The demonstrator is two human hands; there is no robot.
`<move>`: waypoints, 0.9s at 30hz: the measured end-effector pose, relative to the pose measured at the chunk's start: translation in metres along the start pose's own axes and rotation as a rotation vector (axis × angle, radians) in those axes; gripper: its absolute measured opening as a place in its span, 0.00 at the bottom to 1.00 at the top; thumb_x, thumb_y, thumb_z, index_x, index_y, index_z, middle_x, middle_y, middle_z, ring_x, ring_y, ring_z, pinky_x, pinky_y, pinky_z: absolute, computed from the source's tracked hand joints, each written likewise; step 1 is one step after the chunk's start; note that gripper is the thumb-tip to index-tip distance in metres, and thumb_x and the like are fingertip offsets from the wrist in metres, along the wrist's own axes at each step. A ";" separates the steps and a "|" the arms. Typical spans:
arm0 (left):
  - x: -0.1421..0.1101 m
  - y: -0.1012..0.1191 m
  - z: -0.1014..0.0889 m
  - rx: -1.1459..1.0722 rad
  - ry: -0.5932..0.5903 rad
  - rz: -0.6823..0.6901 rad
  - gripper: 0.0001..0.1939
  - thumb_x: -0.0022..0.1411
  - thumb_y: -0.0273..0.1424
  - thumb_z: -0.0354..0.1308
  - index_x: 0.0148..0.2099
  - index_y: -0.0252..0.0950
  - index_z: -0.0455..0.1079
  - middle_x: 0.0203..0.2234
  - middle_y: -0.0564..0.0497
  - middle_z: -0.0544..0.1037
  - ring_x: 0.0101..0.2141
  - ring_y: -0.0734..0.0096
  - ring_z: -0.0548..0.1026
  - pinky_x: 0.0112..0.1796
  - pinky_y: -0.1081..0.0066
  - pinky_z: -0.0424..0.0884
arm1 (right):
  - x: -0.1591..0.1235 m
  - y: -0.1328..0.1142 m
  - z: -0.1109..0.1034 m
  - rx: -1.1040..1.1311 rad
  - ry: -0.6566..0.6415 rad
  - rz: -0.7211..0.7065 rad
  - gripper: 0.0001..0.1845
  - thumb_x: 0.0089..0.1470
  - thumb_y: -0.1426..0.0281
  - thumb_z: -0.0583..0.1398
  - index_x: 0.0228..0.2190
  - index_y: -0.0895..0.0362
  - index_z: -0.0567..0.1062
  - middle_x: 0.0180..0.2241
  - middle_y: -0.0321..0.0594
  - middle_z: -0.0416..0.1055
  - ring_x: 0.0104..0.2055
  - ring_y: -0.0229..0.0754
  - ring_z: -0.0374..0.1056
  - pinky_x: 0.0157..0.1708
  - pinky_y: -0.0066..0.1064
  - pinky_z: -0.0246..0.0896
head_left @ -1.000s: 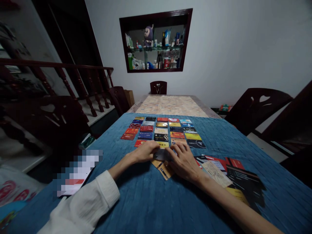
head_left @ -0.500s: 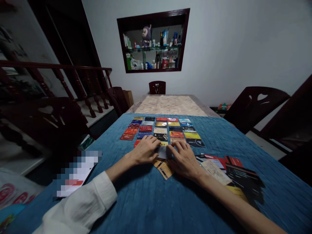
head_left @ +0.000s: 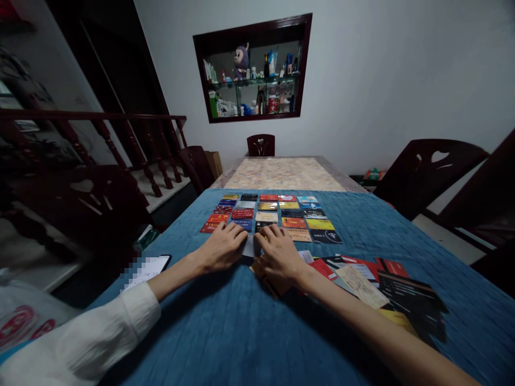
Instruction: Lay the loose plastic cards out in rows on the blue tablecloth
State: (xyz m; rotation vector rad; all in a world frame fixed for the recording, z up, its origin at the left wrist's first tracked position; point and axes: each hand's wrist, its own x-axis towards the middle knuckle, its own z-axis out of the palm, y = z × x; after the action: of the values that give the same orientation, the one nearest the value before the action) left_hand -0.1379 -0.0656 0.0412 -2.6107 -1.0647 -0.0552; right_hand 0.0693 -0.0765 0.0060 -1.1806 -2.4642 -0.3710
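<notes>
A pale grey card (head_left: pixel 250 247) lies between my two hands, low over the cloth, just in front of the rows of colourful cards (head_left: pixel 242 214). My left hand (head_left: pixel 223 246) has its thumb and curled fingers at the card's left side. On its right side, the fingers of my right hand (head_left: pixel 278 251) are closed in the same way. Tan-orange cards (head_left: pixel 273 281) with dark stripes lie partly hidden beneath my right hand. The lowest cards in the middle rows are covered by my fingers.
A loose spread of cards and papers (head_left: pixel 362 284) lies to the right on the blue tablecloth (head_left: pixel 241 338). A phone (head_left: pixel 155 265) rests at the left, by my sleeve. Dark wooden chairs (head_left: pixel 434 171) stand around the table, and a plastic bag (head_left: pixel 32 311) sits at lower left.
Both hands have shifted left with the grey card, towards the bottom of the second column. My right hand now covers more of the tan-orange cards.
</notes>
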 end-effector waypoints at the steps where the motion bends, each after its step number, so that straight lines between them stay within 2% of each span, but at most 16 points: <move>1: -0.002 -0.004 0.001 -0.003 -0.003 -0.006 0.18 0.60 0.30 0.58 0.53 0.34 0.65 0.48 0.39 0.72 0.49 0.50 0.68 0.47 0.56 0.62 | 0.005 -0.003 0.001 0.006 -0.003 -0.004 0.21 0.53 0.62 0.62 0.47 0.58 0.71 0.48 0.52 0.68 0.50 0.55 0.57 0.45 0.44 0.53; 8: -0.015 -0.040 0.004 -0.047 -0.080 -0.025 0.21 0.57 0.27 0.60 0.53 0.35 0.65 0.48 0.41 0.73 0.50 0.52 0.69 0.47 0.60 0.63 | 0.039 -0.022 0.014 0.057 -0.067 0.023 0.21 0.54 0.58 0.61 0.46 0.57 0.71 0.50 0.52 0.67 0.51 0.56 0.57 0.45 0.44 0.55; 13: -0.025 -0.066 0.002 -0.046 -0.196 -0.065 0.20 0.56 0.25 0.60 0.52 0.37 0.67 0.49 0.43 0.74 0.49 0.54 0.70 0.44 0.63 0.63 | 0.060 -0.039 0.023 0.104 -0.093 0.050 0.21 0.56 0.59 0.59 0.46 0.58 0.72 0.51 0.52 0.67 0.52 0.56 0.58 0.45 0.45 0.56; 19: -0.038 -0.098 0.020 -0.123 -0.214 -0.113 0.24 0.52 0.24 0.62 0.53 0.39 0.69 0.48 0.46 0.75 0.46 0.56 0.72 0.44 0.64 0.64 | 0.081 -0.056 0.037 0.171 -0.119 0.088 0.20 0.56 0.58 0.59 0.45 0.58 0.73 0.50 0.51 0.70 0.53 0.56 0.57 0.46 0.46 0.56; 23: -0.043 -0.110 0.029 -0.145 -0.276 -0.148 0.26 0.51 0.25 0.63 0.54 0.39 0.69 0.48 0.46 0.76 0.48 0.55 0.72 0.44 0.65 0.64 | 0.090 -0.064 0.046 0.202 -0.149 0.094 0.21 0.56 0.57 0.59 0.45 0.59 0.73 0.50 0.51 0.71 0.55 0.57 0.57 0.47 0.47 0.55; 27: -0.043 -0.114 0.028 -0.199 -0.277 -0.137 0.29 0.50 0.25 0.62 0.56 0.40 0.68 0.48 0.47 0.76 0.48 0.56 0.73 0.45 0.66 0.65 | 0.095 -0.069 0.052 0.207 -0.172 0.106 0.21 0.57 0.58 0.58 0.46 0.59 0.74 0.50 0.51 0.72 0.56 0.58 0.56 0.48 0.48 0.54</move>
State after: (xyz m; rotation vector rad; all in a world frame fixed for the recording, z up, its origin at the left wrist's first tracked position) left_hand -0.2498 -0.0098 0.0392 -2.7755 -1.3968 0.1840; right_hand -0.0513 -0.0331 -0.0025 -1.2937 -2.4969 0.0166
